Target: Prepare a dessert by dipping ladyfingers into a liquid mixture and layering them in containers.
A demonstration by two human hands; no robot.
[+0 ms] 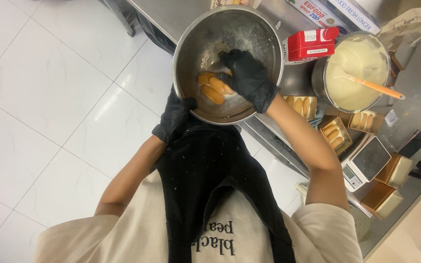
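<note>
Shiny steel bowl (269, 44), matt black rubber gloves (247, 75)

A red-and-white carton (309, 45) lies on the steel counter just beside a long white-and-blue wrap box (334, 14) at the top edge, gold cardboard boxes (335, 134) cluster lower right, and a small scale's grey display (349, 172) sits among them.

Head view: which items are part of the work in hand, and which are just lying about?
In use: round steel mixing bowl, orange finger biscuits, left hand, right hand.

Lying about: red-and-white carton, steel bowl of pale cream, small digital scale.
</note>
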